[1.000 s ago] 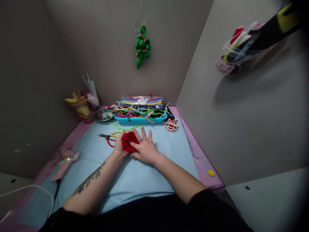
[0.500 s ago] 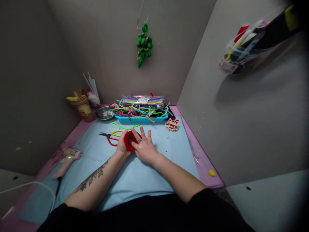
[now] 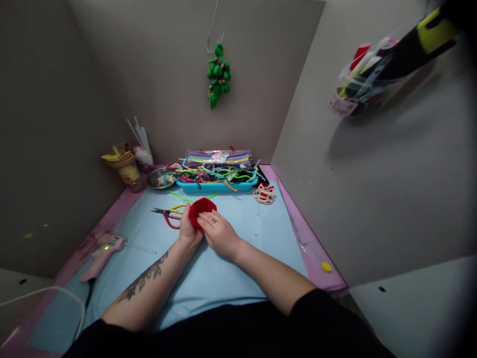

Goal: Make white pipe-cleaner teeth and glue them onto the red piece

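A round red fuzzy piece (image 3: pixel 201 208) stands on edge on the light blue mat (image 3: pixel 231 258) in the middle of the table. My left hand (image 3: pixel 187 229) grips it from the left and below. My right hand (image 3: pixel 218 231) is closed on its right side, fingers curled over it. Small scissors with red and yellow handles (image 3: pixel 168 214) lie just left of my hands.
A teal tray (image 3: pixel 216 185) heaped with coloured pipe cleaners stands at the back, a pipe-cleaner pack behind it. A metal dish (image 3: pixel 159 178) and cup (image 3: pixel 127 171) sit back left. A pink glue gun (image 3: pixel 101 251) lies left, a small red-white figure (image 3: pixel 264 193) right. A green ornament (image 3: pixel 218 74) hangs above.
My right hand's fingers, stretched flat before, have curled onto the red piece. The red piece has shifted slightly up and away from me.
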A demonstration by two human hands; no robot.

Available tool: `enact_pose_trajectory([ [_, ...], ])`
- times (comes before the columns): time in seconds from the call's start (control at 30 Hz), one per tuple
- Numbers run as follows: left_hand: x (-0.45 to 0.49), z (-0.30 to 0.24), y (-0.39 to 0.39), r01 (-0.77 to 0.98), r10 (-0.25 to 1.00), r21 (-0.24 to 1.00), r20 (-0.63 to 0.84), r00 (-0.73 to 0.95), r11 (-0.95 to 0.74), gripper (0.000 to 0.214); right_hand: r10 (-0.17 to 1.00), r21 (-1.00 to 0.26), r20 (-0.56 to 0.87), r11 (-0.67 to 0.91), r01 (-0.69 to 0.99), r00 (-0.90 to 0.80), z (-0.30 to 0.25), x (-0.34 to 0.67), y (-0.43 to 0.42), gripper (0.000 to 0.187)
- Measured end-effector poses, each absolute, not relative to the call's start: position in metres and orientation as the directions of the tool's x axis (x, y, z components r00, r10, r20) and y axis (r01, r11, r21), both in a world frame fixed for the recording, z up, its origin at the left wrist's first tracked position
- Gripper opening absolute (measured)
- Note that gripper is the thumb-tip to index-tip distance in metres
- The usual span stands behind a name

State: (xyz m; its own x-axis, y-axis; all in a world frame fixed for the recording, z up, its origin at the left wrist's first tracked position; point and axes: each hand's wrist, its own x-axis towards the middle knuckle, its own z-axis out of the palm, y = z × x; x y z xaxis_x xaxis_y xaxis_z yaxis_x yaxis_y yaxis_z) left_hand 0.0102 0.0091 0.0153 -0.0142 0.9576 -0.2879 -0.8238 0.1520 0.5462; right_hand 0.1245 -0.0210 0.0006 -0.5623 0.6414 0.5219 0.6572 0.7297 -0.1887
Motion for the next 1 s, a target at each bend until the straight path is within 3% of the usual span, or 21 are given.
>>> enact_pose_trajectory([
  [0.13, 0.012, 0.015, 0.005, -0.765, 0.955, 0.586, -0.267, 0.130, 0.268, 0.053, 0.656, -0.216, 0.488, 0.730, 0.648, -0.576, -0.008, 0.121, -0.017, 0.037],
  [0.43, 0.014, 0.008, 0.007, -0.757, 0.957, 0.602, -0.270, 0.105, 0.253, 0.048, 0.651, -0.268, 0.385, 0.757, 0.596, -0.654, 0.000, 0.126, -0.014, 0.033],
  [0.57, 0.016, 0.004, 0.008, -0.727, 0.982, 0.673, -0.189, 0.005, 0.134, 0.038, 0.683, -0.362, 0.441, 0.729, 0.581, -0.582, 0.003, 0.127, -0.016, 0.029],
  [0.67, 0.016, 0.005, 0.006, -0.742, 0.993, 0.665, -0.119, 0.012, 0.089, 0.039, 0.684, -0.363, 0.475, 0.725, 0.585, -0.553, 0.002, 0.128, -0.015, 0.030],
  [0.8, 0.014, 0.007, 0.007, -0.757, 0.963, 0.604, -0.233, 0.133, 0.250, 0.057, 0.606, -0.296, 0.491, 0.792, 0.534, -0.626, 0.000, 0.129, -0.012, 0.039],
  [1.0, 0.016, 0.009, 0.008, -0.774, 0.964, 0.596, -0.256, 0.072, 0.215, 0.042, 0.651, -0.428, 0.598, 0.753, 0.500, -0.468, -0.002, 0.121, -0.015, 0.025],
])
